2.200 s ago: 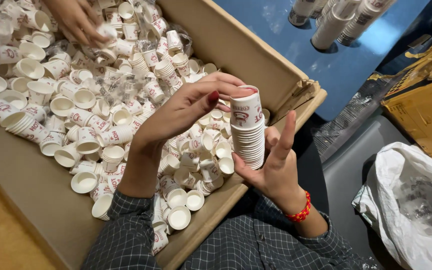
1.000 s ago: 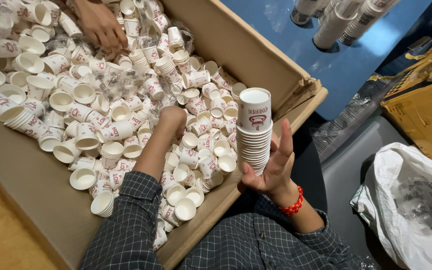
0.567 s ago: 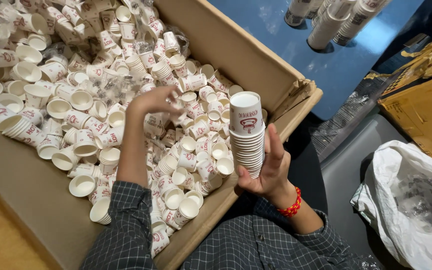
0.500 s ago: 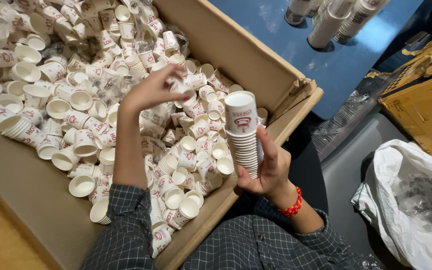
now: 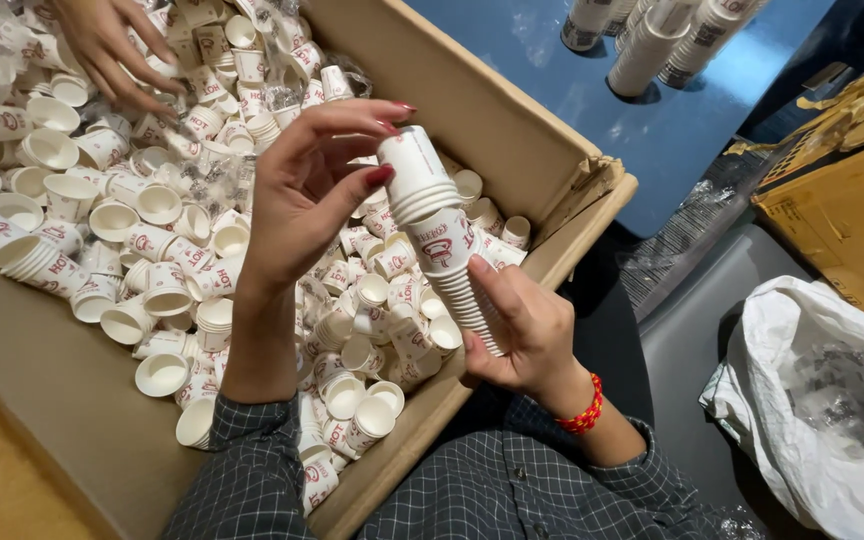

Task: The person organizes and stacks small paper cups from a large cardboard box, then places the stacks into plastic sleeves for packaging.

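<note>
The right hand (image 5: 527, 335) grasps a tall stack of small white paper cups with red print (image 5: 457, 270); its fingers are closed around the lower part of the stack, and the stack leans up and to the left, above the near right part of the box. The left hand (image 5: 302, 190) holds a few nested white paper cups (image 5: 412, 170) between the thumb and the fingertips, upside down, and this small group sits on the top of the stack. Both wrists come out of dark checked sleeves (image 5: 252, 470), and the right wrist wears a red bead bracelet (image 5: 584, 408).

Under the hands is a large open brown cardboard box (image 5: 482, 100). Many loose white paper cups of the same kind (image 5: 152, 250) lie in it, some upright, some on their side, some in short stacks. Between them lie pieces of clear plastic wrap (image 5: 217, 180). At the top left corner, another person's hand (image 5: 107, 45) touches the cups in the box, with fingers spread.

To the right of the box there is a blue worktop (image 5: 572, 110), and on it, at the top edge, lie several long stacks of cups in clear sleeves (image 5: 652, 40). Far right stands a second brown cardboard box (image 5: 842, 210), and below it lies a white plastic bag (image 5: 822, 410)
</note>
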